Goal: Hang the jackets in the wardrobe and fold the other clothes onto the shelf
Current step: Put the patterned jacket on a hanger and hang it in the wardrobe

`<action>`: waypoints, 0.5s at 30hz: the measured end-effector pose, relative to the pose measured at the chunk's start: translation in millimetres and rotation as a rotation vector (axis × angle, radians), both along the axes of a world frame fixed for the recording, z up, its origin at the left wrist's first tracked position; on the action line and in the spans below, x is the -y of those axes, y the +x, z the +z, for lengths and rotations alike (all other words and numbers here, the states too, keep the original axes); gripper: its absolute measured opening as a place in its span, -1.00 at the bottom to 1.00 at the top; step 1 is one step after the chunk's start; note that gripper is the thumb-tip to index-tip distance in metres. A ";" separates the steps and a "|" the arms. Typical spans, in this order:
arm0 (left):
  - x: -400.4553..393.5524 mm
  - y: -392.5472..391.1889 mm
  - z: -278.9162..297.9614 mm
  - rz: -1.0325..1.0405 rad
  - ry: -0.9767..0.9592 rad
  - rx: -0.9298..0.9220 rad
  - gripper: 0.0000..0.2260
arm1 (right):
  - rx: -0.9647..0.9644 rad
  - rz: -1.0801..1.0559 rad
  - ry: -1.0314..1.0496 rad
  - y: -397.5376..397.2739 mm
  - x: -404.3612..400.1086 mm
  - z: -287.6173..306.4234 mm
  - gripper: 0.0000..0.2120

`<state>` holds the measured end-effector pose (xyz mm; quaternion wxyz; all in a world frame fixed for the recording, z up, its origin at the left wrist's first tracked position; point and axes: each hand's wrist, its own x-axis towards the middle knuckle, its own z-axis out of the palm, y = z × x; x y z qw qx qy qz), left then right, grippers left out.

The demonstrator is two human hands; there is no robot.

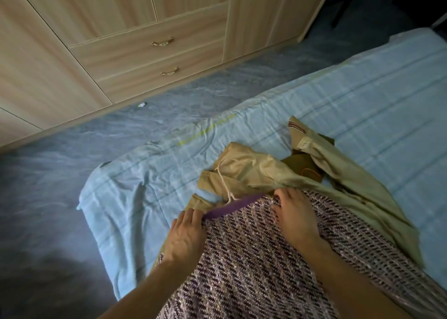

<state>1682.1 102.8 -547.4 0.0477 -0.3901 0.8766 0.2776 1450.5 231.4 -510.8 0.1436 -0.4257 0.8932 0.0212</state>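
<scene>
A purple and dark tweed garment (256, 265) with a plain purple band along its top edge lies on the bed in front of me. My left hand (185, 236) pinches the left end of that purple edge. My right hand (294, 216) grips the same edge further right, fingers curled over it. Under and behind the tweed lies a beige jacket (254, 171) with a pale drawstring, spreading to the right. A dark olive piece (303, 165) shows between its folds.
The bed carries a light blue sheet (362, 96), its corner hanging towards the floor at left. A light wooden wardrobe (135, 26) with closed doors and two drawers stands beyond a strip of blue carpet (72, 154). A small scrap (142, 104) lies by its base.
</scene>
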 end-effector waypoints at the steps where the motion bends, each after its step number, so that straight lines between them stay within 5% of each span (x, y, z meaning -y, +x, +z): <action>1: 1.3 0.3 9.5 -0.010 0.000 -0.031 -0.80 | -0.005 -0.020 -0.023 1.3 -1.3 9.0 -0.75; 15: -29.2 6.5 204.2 -0.198 -0.178 -0.365 -0.75 | -0.166 -0.183 -0.435 42.2 -102.2 223.1 -0.78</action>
